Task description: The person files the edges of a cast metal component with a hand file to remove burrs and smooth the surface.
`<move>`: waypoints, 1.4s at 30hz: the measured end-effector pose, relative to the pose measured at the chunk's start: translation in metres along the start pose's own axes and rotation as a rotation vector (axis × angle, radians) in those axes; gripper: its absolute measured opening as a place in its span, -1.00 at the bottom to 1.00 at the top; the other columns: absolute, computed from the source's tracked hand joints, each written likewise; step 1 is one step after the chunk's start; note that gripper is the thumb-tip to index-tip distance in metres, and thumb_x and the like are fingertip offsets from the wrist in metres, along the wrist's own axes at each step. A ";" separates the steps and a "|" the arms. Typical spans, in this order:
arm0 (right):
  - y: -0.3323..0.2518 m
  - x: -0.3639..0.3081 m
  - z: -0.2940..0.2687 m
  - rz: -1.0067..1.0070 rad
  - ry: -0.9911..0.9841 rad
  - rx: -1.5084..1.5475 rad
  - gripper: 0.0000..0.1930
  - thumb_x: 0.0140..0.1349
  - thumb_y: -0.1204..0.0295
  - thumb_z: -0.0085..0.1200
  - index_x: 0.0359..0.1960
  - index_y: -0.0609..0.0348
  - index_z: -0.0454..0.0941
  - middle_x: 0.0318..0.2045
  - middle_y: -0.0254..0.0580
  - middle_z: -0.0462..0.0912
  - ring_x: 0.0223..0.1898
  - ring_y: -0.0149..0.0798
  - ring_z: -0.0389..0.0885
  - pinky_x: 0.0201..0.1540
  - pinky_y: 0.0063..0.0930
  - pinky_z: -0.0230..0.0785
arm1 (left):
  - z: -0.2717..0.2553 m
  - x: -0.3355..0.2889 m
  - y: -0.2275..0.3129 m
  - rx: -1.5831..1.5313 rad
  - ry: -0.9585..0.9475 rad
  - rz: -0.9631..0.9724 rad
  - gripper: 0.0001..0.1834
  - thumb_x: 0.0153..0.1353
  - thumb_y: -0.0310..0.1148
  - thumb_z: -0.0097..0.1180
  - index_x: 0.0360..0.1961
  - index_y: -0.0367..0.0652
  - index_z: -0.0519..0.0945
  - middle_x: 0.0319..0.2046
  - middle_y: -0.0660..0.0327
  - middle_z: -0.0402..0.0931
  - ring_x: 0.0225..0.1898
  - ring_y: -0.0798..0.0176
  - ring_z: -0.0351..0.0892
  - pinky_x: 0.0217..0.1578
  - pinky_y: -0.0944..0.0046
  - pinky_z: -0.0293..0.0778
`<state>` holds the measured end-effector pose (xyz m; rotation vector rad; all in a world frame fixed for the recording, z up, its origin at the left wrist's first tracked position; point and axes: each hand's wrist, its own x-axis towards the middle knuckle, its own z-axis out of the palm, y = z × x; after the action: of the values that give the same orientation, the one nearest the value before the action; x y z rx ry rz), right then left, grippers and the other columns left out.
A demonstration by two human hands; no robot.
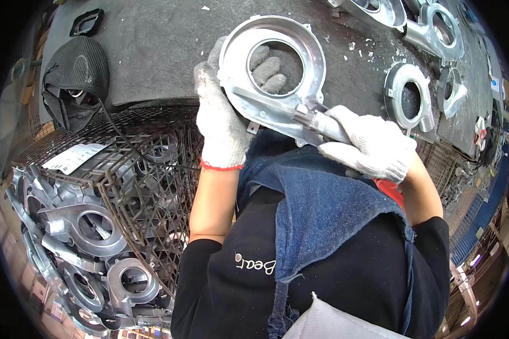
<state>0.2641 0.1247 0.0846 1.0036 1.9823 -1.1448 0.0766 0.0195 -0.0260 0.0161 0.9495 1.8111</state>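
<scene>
My left hand [223, 121], in a white knit glove with grey palm and a red cuff edge, grips a silver metal blower housing [240, 93] from its left side. Its grey fingertips show through the round hole. My right hand [373, 144], gloved in white too, is closed around a grey cylindrical metal hand tool [331, 127]. The front end of that tool lies against the lower right rim of the housing; its exact kind I cannot make out. The housing is held tilted over the near edge of the dark worktable [152, 62].
More housings [401, 96] lie on the table's right side, among scattered metal chips [353, 46]. A black mesh cap [79, 70] sits at the left. Below it, a wire cage [136, 198] stands beside piled castings [90, 226], with a paper sheet [76, 157] on top.
</scene>
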 end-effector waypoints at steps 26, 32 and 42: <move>-0.013 0.002 -0.033 0.106 0.097 0.134 -0.60 0.35 0.09 0.12 0.06 0.05 0.46 -0.49 -0.11 0.65 -0.60 -0.19 0.67 -0.32 -0.30 0.50 | -0.052 0.007 -0.033 0.599 -0.039 0.383 -0.40 0.60 -0.05 -0.32 0.45 -0.27 0.18 0.25 -0.16 0.44 0.08 -0.05 0.67 0.11 0.04 0.63; -0.008 0.004 -0.030 0.071 0.109 0.192 -0.60 0.35 0.07 0.12 0.04 0.05 0.48 -0.47 -0.12 0.66 -0.60 -0.19 0.67 -0.32 -0.30 0.50 | 0.000 -0.010 -0.017 0.539 0.103 0.263 -0.34 0.57 0.03 -0.26 0.45 -0.27 0.19 0.21 -0.15 0.48 0.02 -0.03 0.70 0.02 0.05 0.67; 0.027 -0.007 -0.029 0.172 0.163 0.021 -0.46 0.36 -0.12 0.06 -0.03 0.16 0.44 -0.27 0.16 0.64 -0.13 0.25 0.63 -0.07 -0.05 0.41 | -0.007 -0.017 -0.018 0.417 -0.066 0.183 -0.41 0.60 -0.15 -0.24 0.49 -0.28 0.11 0.22 -0.12 0.47 0.16 0.06 0.57 0.20 0.08 0.50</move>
<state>0.2865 0.1578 0.0912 1.2874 1.9667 -1.0196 0.0953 0.0042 -0.0348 0.4319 1.2962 1.7330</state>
